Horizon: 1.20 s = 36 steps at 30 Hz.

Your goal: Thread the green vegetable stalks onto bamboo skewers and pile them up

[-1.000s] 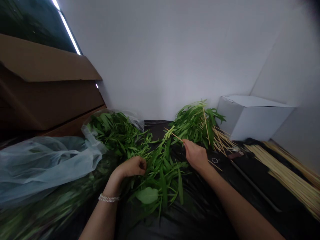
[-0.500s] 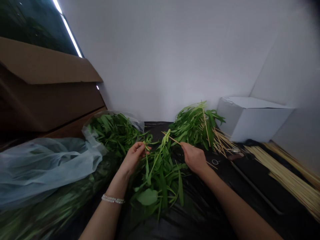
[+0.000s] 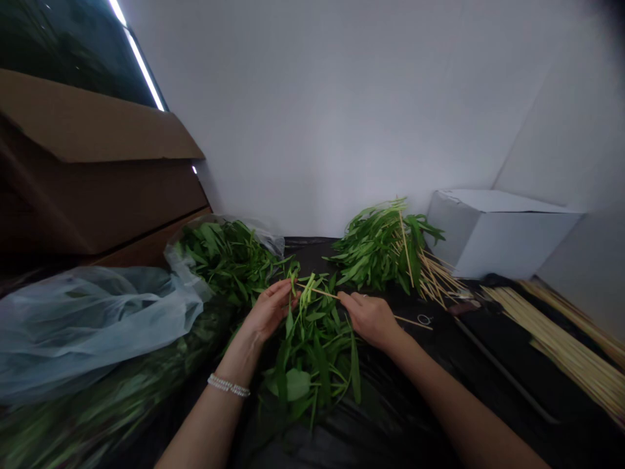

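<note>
My left hand [image 3: 270, 309] pinches the top of a leafy green stalk [image 3: 293, 286] lifted from the loose pile of greens [image 3: 312, 358] in front of me. My right hand [image 3: 368, 316] is closed on a thin wooden skewer [image 3: 317, 291], whose tip points left toward the stalk and nearly meets my left fingers. A pearl bracelet [image 3: 228, 385] circles my left wrist. Behind my right hand lies a heap of greens threaded on skewers [image 3: 385, 251].
A plastic bag of greens [image 3: 97, 312] spreads across the left. Brown cardboard boxes [image 3: 97, 169] stand at far left, a white box [image 3: 498, 231] at back right. Bundles of bare skewers [image 3: 556, 345] lie on the black sheet [image 3: 439, 404] at right.
My left hand rose from the pile with a stalk pinched in it. My right hand drew the skewer left and nearer, bringing its tip close to the stalk.
</note>
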Each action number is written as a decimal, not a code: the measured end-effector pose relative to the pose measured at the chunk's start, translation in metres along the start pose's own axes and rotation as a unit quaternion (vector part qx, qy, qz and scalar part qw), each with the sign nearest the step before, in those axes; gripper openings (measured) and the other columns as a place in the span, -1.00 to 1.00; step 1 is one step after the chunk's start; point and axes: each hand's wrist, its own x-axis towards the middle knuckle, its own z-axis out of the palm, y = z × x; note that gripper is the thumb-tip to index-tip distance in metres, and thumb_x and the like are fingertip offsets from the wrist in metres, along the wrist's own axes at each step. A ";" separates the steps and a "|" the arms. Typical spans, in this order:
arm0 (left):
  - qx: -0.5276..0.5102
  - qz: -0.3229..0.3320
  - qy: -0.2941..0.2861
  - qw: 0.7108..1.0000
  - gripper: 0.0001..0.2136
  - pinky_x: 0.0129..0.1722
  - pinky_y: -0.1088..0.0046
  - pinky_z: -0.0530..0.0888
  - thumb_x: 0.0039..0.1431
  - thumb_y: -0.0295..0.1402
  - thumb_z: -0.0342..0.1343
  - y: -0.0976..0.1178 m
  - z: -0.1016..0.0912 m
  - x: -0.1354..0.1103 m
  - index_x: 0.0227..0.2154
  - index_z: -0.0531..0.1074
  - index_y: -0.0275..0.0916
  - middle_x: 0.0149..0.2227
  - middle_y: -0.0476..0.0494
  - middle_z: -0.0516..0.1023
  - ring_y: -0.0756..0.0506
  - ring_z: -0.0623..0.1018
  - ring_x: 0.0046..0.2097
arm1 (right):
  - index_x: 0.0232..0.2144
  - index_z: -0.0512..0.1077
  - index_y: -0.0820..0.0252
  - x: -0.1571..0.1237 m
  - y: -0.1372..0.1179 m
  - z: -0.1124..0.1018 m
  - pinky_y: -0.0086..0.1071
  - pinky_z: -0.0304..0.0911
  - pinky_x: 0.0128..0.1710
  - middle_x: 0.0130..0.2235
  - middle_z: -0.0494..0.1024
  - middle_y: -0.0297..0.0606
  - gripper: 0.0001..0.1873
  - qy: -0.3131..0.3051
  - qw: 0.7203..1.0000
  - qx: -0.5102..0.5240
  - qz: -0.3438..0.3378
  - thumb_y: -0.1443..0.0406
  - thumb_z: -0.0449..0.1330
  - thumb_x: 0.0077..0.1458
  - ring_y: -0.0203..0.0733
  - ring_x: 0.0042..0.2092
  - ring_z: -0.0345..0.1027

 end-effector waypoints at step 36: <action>0.015 0.028 -0.029 0.999 -0.69 -0.39 0.56 0.41 -0.28 -0.31 0.45 -0.013 0.006 0.001 -0.43 0.58 -0.35 -0.46 -0.08 0.60 0.05 0.49 -0.45 | 0.00 0.40 0.20 -0.001 -0.009 0.004 -0.43 0.09 -0.43 -0.36 0.50 -0.27 -0.64 -0.020 0.999 -0.029 0.011 0.44 0.03 0.16 -0.30 -0.38 0.36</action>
